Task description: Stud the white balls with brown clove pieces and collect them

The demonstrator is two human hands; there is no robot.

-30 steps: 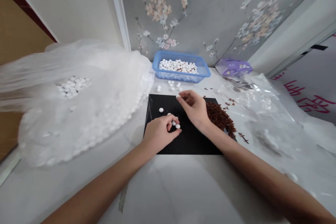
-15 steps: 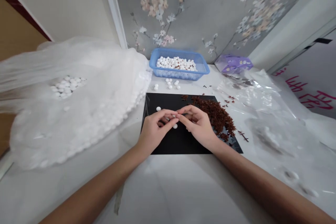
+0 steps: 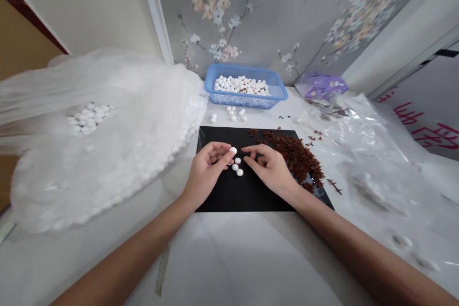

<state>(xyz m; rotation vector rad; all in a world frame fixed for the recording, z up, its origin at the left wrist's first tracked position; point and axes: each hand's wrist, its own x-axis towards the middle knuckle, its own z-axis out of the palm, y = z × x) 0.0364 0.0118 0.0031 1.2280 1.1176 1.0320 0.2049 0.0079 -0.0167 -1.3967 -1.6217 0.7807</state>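
Observation:
My left hand [image 3: 207, 172] rests on the black mat [image 3: 247, 191] and pinches a small white bead [image 3: 233, 150] between thumb and forefinger. My right hand [image 3: 269, 168] lies just to its right, fingers curled and pinched together a short way from that bead; what it holds, if anything, is too small to see. Three more white beads [image 3: 237, 167] lie on the mat between my hands. A heap of small dark red-brown pieces [image 3: 296, 155] covers the mat's right part, beside my right hand.
A blue basket [image 3: 278, 91] of white beads stands at the back. A few loose beads [image 3: 234, 114] lie in front of it. A big clear bag of white beads [image 3: 100, 138] fills the left. Crumpled clear plastic [image 3: 355, 143] and a purple box [image 3: 321, 87] sit on the right.
My right hand came back from the far edge of the mat to meet the left hand. The hands have since drawn slightly apart, and the left now holds one bead up at its fingertips.

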